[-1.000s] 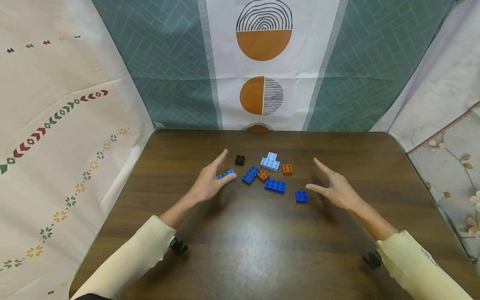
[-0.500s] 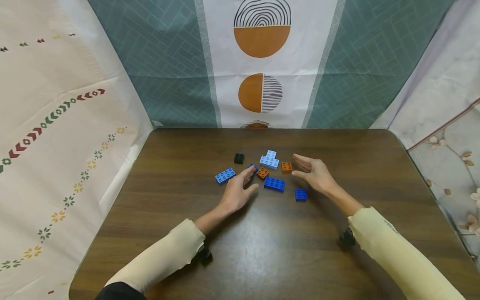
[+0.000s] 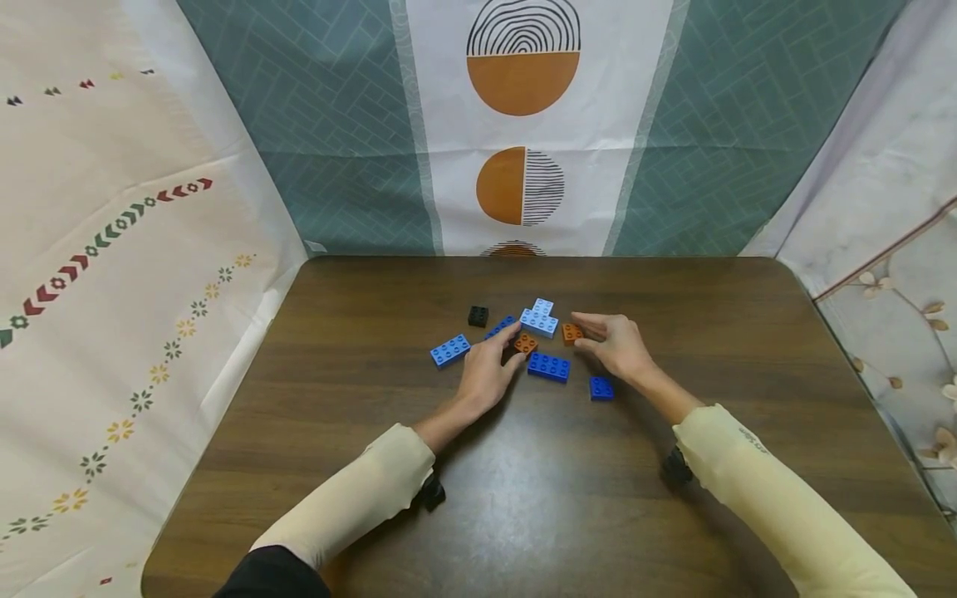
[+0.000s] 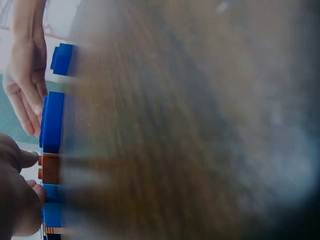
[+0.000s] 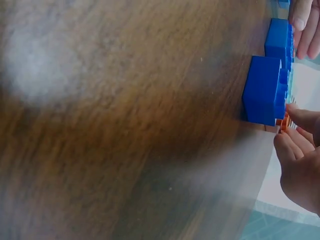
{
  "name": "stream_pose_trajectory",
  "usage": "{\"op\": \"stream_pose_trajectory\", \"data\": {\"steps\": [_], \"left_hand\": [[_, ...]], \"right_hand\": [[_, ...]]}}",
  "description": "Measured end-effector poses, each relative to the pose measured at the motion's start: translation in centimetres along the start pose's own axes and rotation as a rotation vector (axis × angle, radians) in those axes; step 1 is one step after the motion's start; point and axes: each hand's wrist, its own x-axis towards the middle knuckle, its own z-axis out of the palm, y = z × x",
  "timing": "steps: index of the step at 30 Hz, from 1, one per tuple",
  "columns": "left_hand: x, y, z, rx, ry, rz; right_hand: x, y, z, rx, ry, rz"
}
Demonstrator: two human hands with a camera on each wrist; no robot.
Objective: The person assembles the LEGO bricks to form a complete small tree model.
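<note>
My left hand (image 3: 484,372) is low over the table, thumb and fingertips spread at either side of an orange brick (image 3: 526,344). In the left wrist view these tips come right at the studs of that orange brick (image 4: 50,169). Further right, my right hand (image 3: 619,349) pinches another orange brick (image 3: 571,333) between thumb and fingers; in the right wrist view a blue brick (image 5: 262,90) partly hides it. A light blue stepped piece (image 3: 539,319) stands between the hands. Under the left fingers a dark blue brick (image 3: 499,327) is partly covered.
A mid-blue brick (image 3: 450,351) and a small black brick (image 3: 478,316) lie to the left. Another long dark blue brick (image 3: 549,367) and a small blue one (image 3: 601,389) sit nearer me on the brown table (image 3: 508,498). Patterned cloths hang around it.
My left hand has moved right, from beside the mid-blue brick to the near orange brick. My right hand has moved left and its fingers have closed in around the other orange brick.
</note>
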Motion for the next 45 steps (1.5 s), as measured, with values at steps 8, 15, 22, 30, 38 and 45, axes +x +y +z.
{"op": "stream_pose_trajectory", "data": {"steps": [8,15,22,30,38,45], "left_hand": [[0.6,-0.3,0.6,0.065,-0.006,-0.003],[1.0,-0.3,0.8,0.099,-0.043,-0.048],[0.9,-0.3,0.2,0.08,-0.042,-0.038],[0.7,-0.1,-1.8,0.02,0.012,0.043],[0.2,0.3,-4.2,-0.108,-0.025,0.095],[-0.6,0.6,-5.8,-0.179,-0.109,0.12]], "right_hand": [[0.4,0.1,0.6,-0.066,0.015,-0.015],[0.6,0.4,0.8,-0.087,0.043,-0.012],[0.4,0.1,0.6,-0.085,0.065,0.0],[-0.2,-1.5,0.2,-0.034,0.086,-0.052],[-1.8,-3.6,1.1,0.035,0.025,-0.096],[-3.3,-4.5,2.3,0.075,-0.014,-0.158]]}}
